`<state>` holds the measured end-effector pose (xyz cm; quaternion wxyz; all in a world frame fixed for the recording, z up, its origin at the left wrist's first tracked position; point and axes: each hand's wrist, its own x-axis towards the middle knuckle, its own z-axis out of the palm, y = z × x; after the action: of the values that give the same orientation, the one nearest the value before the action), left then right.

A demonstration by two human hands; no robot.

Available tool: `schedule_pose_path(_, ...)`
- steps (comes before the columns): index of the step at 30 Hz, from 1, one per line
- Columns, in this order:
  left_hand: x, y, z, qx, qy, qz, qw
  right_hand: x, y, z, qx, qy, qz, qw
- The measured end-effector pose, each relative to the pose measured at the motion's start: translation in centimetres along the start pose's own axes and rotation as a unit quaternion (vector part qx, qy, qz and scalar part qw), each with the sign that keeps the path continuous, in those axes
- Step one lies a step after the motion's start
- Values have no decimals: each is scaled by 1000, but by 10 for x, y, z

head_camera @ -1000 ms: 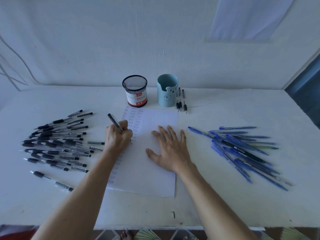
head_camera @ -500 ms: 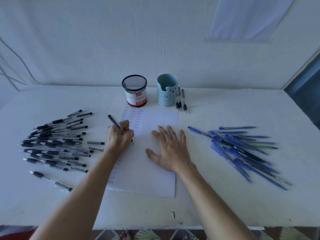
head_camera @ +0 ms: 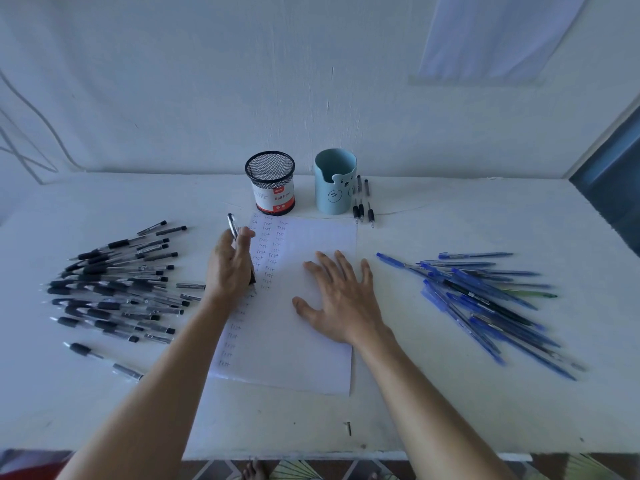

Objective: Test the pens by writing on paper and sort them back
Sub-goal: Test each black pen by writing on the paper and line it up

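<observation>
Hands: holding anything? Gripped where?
Left hand grips a pen mid-barrel, its back end sticking up. Right hand holds nothing, flat on the paper.

My feed is cool and bluish, lit evenly by soft light whose source I can't place. The white tabletop (head_camera: 450, 410) reads bright, without glare. Only faint, diffuse shadows show, under the right hand (head_camera: 343, 299) lying flat on the white paper sheet (head_camera: 294, 368) and beside the left hand (head_camera: 228, 268) gripping a clear black-tipped pen (head_camera: 232, 225). Wide-angle distortion stretches both forearms toward the bottom of the frame. Handwriting at centre stays legible, but the corners go soft.
</observation>
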<state>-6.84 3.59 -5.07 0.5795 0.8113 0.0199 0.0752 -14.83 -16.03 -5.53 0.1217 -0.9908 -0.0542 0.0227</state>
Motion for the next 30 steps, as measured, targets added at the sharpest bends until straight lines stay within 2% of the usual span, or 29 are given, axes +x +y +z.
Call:
schedule_pose_path(6,-6,7,2,-12,-41,18,999,0,0,0,1,-1,-4,1000)
schedule_pose_path(8,-4,8,2,18,-53,17,998,0,1,0,9,-3,-7,1000)
schedule_pose_path(11,1,12,10,149,-108,18,983,-1,3,-1,40,7,-5,999)
schedule_pose_path(15,-2,21,25,357,-180,34,916,-3,3,-4,96,18,15,995)
schedule_pose_path(19,-4,24,35,404,-172,28,898,-3,3,-4,105,14,16,994)
schedule_pose_path(23,-4,25,31,362,-160,6,918,-3,2,-5,109,13,16,994)
schedule_pose_path(27,-3,21,20,294,-49,71,952,-2,1,-8,118,12,16,993)
schedule_pose_path(30,3,7,19,344,-69,112,930,3,-1,-9,127,11,28,991)
